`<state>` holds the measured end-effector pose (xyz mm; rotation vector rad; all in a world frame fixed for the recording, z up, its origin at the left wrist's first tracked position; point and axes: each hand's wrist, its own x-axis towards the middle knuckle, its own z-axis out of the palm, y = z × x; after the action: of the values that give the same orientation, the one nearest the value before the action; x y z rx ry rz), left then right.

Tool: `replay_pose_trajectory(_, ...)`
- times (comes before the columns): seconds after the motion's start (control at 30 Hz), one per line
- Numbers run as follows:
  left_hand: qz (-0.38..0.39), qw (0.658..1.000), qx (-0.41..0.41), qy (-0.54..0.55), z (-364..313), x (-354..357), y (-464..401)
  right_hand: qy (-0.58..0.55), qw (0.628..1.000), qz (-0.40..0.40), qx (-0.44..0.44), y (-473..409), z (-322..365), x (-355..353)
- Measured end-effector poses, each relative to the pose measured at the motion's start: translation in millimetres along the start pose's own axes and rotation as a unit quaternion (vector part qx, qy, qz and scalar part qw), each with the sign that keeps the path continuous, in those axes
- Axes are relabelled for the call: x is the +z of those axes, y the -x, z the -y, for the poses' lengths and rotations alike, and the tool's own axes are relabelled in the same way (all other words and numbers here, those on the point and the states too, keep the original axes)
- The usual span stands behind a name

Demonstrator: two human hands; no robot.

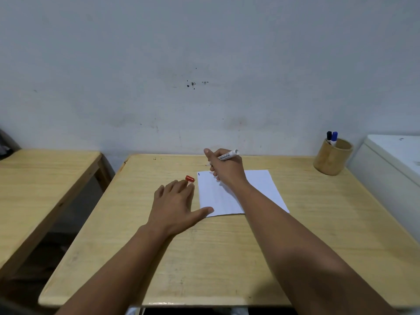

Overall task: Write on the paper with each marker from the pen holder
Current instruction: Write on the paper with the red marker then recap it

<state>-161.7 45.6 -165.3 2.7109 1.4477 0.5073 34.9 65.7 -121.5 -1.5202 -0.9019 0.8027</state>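
Note:
A white sheet of paper (259,189) lies on the wooden table (227,258), with a small blue mark near its far left corner. My right hand (227,169) grips an uncapped white marker (228,155) over the paper's far edge; its tip is hidden behind the fingers. A red cap (190,178) lies on the table just left of the paper. My left hand (177,205) rests flat beside it, fingers spread, fingertips touching the cap and thumb on the paper's near left corner. A round wooden pen holder (332,159) at the far right holds a black marker (329,137) and a blue marker (334,138).
A second wooden table (38,178) stands to the left across a gap. A white cabinet or appliance (391,164) stands against the table's right side. A plain wall runs behind the tables.

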Motion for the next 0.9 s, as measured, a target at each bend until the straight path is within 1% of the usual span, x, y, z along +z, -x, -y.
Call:
replay_pose_trajectory(0.13, 0.010, 1.000, -0.011, -0.006, 0, 2, 0, -0.010, 1.000, 0.006, 0.004, -5, -10, 14)
replay_pose_trajectory(0.3, 0.081, 0.996, -0.041, -0.015, 1, 4, -1, -0.004, 1.000, -0.008, 0.011, -12, -21, 24)
replay_pose_trajectory(0.47, 0.116, 0.992, -0.048, 0.001, 4, 1, -1, 0.010, 0.999, -0.028, 0.018, -11, -37, 25)
replay_pose_trajectory(0.67, 0.123, 0.991, -0.042, -0.006, 6, 3, -2, 0.046, 0.999, -0.028, 0.003, -13, -40, 26)
replay_pose_trajectory(0.9, 0.119, 0.992, -0.039, -0.008, 5, 4, -1, 0.062, 0.998, -0.031, -0.003, -13, -42, 26)
